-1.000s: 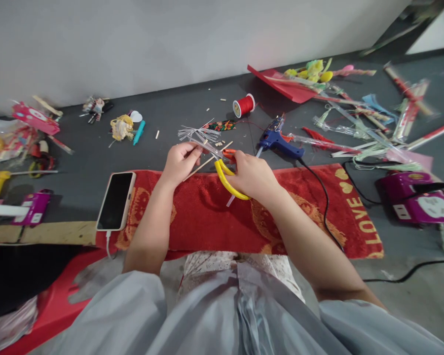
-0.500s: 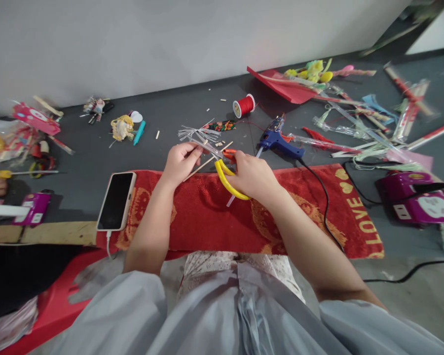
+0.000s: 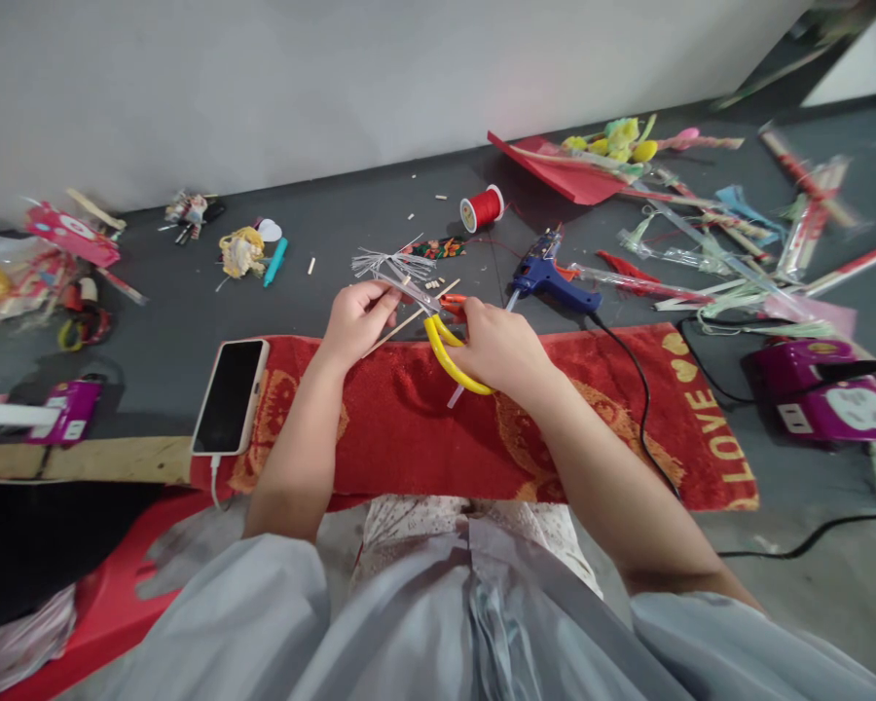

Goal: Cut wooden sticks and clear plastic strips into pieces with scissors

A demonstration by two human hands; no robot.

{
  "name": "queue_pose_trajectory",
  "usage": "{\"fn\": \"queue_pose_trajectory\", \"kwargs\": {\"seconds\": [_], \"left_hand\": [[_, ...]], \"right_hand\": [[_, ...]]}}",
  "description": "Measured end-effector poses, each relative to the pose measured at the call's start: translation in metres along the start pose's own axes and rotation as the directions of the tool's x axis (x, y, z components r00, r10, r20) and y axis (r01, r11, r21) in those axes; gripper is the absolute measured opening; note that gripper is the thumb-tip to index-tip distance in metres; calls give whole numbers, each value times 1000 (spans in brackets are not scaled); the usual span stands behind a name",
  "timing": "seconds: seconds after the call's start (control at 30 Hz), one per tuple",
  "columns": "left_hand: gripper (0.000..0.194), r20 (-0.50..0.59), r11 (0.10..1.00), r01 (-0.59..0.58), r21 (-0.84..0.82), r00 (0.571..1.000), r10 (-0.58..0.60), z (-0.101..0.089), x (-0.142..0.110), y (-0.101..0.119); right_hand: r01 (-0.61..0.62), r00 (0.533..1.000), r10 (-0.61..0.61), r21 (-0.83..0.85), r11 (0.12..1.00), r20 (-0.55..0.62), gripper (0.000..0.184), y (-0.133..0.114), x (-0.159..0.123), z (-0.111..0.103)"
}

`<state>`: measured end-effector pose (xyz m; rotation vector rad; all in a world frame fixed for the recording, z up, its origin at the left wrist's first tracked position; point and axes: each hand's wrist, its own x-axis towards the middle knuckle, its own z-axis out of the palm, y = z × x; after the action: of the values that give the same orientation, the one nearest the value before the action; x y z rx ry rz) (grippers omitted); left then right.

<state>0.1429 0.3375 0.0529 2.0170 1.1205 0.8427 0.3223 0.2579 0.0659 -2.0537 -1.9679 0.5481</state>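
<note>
Yellow-handled scissors (image 3: 431,328) gripped in right hand (image 3: 507,352) at far edge of red towel (image 3: 409,428); left hand (image 3: 356,321) beside blades (image 3: 415,292), its grip unclear. Both unmoved since moment ago; work seems no further.

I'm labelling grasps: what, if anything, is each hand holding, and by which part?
The right hand holds yellow-handled metal scissors by their looped handles. The left hand is beside the blades; whether it pinches anything cannot be told.

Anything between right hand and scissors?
Nothing visible: the right hand grips the scissors by the yellow handle. The left hand is right by the blades; can't tell if they touch.
</note>
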Motion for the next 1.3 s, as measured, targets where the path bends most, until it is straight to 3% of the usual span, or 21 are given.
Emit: {"fn": "queue_pose_trajectory", "kwargs": {"seconds": [0.67, 0.97, 1.3], "left_hand": [[37, 45, 996, 30, -83, 999, -26, -4, 0, 2], [25, 197, 918, 254, -304, 960, -200, -13, -4, 7], [20, 283, 850, 374, -371, 917, -280, -16, -5, 10]], "right_hand": [[54, 998, -54, 1, 999, -37, 55, 1, 0, 4], [127, 988, -122, 54, 990, -94, 59, 4, 1, 12], [172, 979, -163, 67, 983, -119, 59, 7, 2, 14]]}}
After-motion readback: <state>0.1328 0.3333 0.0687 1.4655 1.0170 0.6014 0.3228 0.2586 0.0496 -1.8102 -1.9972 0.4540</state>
